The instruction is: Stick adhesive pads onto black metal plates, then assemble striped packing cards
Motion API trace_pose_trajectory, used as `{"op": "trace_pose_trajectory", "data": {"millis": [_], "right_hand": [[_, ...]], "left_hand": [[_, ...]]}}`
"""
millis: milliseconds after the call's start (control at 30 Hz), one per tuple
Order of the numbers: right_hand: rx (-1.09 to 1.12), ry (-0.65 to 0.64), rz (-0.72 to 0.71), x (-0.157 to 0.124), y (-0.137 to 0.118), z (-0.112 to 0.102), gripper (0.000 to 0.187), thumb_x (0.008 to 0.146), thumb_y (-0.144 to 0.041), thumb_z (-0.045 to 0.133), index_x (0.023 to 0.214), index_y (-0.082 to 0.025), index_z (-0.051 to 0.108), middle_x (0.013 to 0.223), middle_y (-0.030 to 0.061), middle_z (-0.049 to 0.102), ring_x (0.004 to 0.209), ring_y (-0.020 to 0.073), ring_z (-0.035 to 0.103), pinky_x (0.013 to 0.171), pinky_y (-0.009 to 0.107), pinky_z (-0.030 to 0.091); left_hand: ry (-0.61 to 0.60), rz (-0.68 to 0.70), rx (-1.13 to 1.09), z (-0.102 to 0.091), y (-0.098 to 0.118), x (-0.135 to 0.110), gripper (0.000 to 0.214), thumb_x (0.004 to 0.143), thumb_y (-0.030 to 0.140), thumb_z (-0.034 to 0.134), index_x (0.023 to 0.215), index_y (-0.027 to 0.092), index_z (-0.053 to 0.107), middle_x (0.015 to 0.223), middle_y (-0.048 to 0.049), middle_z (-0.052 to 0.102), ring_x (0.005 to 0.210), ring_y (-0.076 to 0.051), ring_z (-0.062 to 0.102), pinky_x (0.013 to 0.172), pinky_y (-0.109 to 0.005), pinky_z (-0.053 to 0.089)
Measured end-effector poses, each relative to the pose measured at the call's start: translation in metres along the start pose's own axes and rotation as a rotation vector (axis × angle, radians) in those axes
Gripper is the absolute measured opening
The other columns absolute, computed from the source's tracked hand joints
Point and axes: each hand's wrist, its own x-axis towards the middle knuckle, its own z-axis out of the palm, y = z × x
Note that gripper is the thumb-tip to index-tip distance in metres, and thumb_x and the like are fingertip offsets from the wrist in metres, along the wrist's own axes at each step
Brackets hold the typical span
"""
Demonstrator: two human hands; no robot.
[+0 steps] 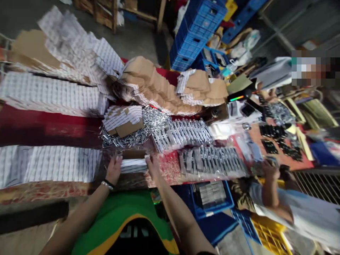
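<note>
Two hands on it: our left hand (pixel 114 170) and right hand (pixel 153 166), fingers pressed together, pinch a stack of printed white card strips (pixel 134 165) between them, a heap of shiny metal pieces (pixel 132 136) just past our fingertips.

Looked like a cramped little packing workshop to me. The long counter (pixel 50 127) was buried in stacks of printed cards (pixel 47 94) and heaps of shiny metal clips (pixel 148 122), with blue plastic crates (pixel 198 35) piled on the concrete floor (pixel 127 39) behind it and a yellow crate (pixel 269 235) down beside it.
</note>
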Motion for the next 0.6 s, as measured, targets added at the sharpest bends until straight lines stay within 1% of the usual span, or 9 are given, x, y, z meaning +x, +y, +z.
{"op": "trace_pose_trajectory", "data": {"millis": [33, 100, 167, 267, 300, 367, 467, 533, 600], "right_hand": [[0.030, 0.052, 0.008, -0.010, 0.006, 0.002, 0.046, 0.088, -0.038, 0.048, 0.130, -0.024, 0.055, 0.123, 0.0079, 0.067, 0.122, 0.0271, 0.059, 0.110, 0.043, 0.045], [0.083, 0.031, 0.001, -0.029, 0.015, 0.004, 0.050, 0.081, -0.032, 0.053, 0.131, -0.025, 0.059, 0.121, 0.0069, 0.069, 0.124, 0.0278, 0.058, 0.111, 0.043, 0.045], [0.178, -0.105, 0.045, -0.047, 0.023, 0.002, 0.058, 0.078, -0.033, 0.058, 0.135, -0.027, 0.061, 0.121, 0.0062, 0.071, 0.125, 0.0287, 0.060, 0.110, 0.043, 0.046], [0.370, -0.292, 0.224, -0.064, 0.033, -0.003, 0.063, 0.075, -0.043, 0.068, 0.135, -0.026, 0.065, 0.116, 0.0063, 0.074, 0.112, 0.0306, 0.068, 0.098, 0.044, 0.053], [0.413, -0.289, 0.280, -0.068, 0.036, -0.003, 0.062, 0.071, -0.044, 0.072, 0.131, -0.025, 0.068, 0.111, 0.0057, 0.076, 0.105, 0.0304, 0.070, 0.093, 0.044, 0.055], [0.435, -0.214, 0.346, -0.074, 0.039, 0.000, 0.052, 0.063, -0.040, 0.077, 0.112, -0.023, 0.076, 0.100, 0.0042, 0.078, 0.098, 0.0298, 0.071, 0.089, 0.043, 0.056], [0.454, -0.218, 0.342, -0.081, 0.036, 0.003, 0.023, 0.066, -0.038, 0.073, 0.079, -0.020, 0.077, 0.095, 0.0069, 0.078, 0.106, 0.0304, 0.069, 0.094, 0.040, 0.055], [0.436, -0.348, 0.349, -0.082, 0.029, 0.001, 0.026, 0.070, -0.041, 0.074, 0.083, -0.020, 0.077, 0.102, 0.0077, 0.078, 0.108, 0.0291, 0.069, 0.094, 0.039, 0.055], [0.326, -0.503, 0.365, -0.080, 0.022, -0.001, 0.045, 0.064, -0.041, 0.084, 0.104, -0.022, 0.077, 0.108, 0.0053, 0.077, 0.102, 0.0264, 0.070, 0.090, 0.038, 0.055]], "left_hand": [[0.031, -0.033, 0.007, 0.000, -0.005, -0.012, 0.049, 0.096, 0.034, 0.040, 0.141, 0.018, 0.050, 0.140, -0.0128, 0.063, 0.134, -0.029, 0.058, 0.119, -0.051, 0.043], [0.035, -0.067, -0.004, -0.007, -0.012, -0.033, 0.060, 0.088, 0.027, 0.045, 0.147, 0.019, 0.048, 0.146, -0.0119, 0.060, 0.139, -0.028, 0.054, 0.124, -0.050, 0.039], [-0.128, -0.018, 0.025, -0.021, -0.017, -0.049, 0.071, 0.084, 0.027, 0.050, 0.154, 0.021, 0.044, 0.158, -0.0107, 0.050, 0.150, -0.029, 0.043, 0.128, -0.050, 0.033], [-0.415, 0.015, 0.025, -0.042, -0.024, -0.070, 0.066, 0.091, 0.038, 0.050, 0.156, 0.025, 0.048, 0.168, -0.0074, 0.037, 0.157, -0.030, 0.032, 0.127, -0.051, 0.033], [-0.439, 0.008, 0.020, -0.047, -0.027, -0.077, 0.063, 0.093, 0.042, 0.051, 0.153, 0.026, 0.051, 0.168, -0.0078, 0.037, 0.156, -0.031, 0.034, 0.126, -0.051, 0.035], [-0.381, 0.001, 0.043, -0.051, -0.034, -0.092, 0.056, 0.091, 0.044, 0.054, 0.142, 0.026, 0.063, 0.163, -0.0093, 0.044, 0.150, -0.032, 0.042, 0.123, -0.052, 0.039], [-0.337, 0.078, 0.143, -0.055, -0.041, -0.109, 0.035, 0.086, 0.040, 0.057, 0.108, 0.025, 0.081, 0.151, -0.0109, 0.054, 0.142, -0.033, 0.050, 0.121, -0.052, 0.042], [-0.429, 0.158, 0.176, -0.062, -0.040, -0.112, 0.033, 0.088, 0.042, 0.055, 0.094, 0.025, 0.082, 0.153, -0.0100, 0.052, 0.141, -0.033, 0.051, 0.119, -0.051, 0.045], [-0.544, 0.169, 0.200, -0.071, -0.032, -0.105, 0.036, 0.088, 0.048, 0.058, 0.103, 0.025, 0.081, 0.160, -0.0097, 0.047, 0.138, -0.033, 0.055, 0.114, -0.048, 0.050]]}}
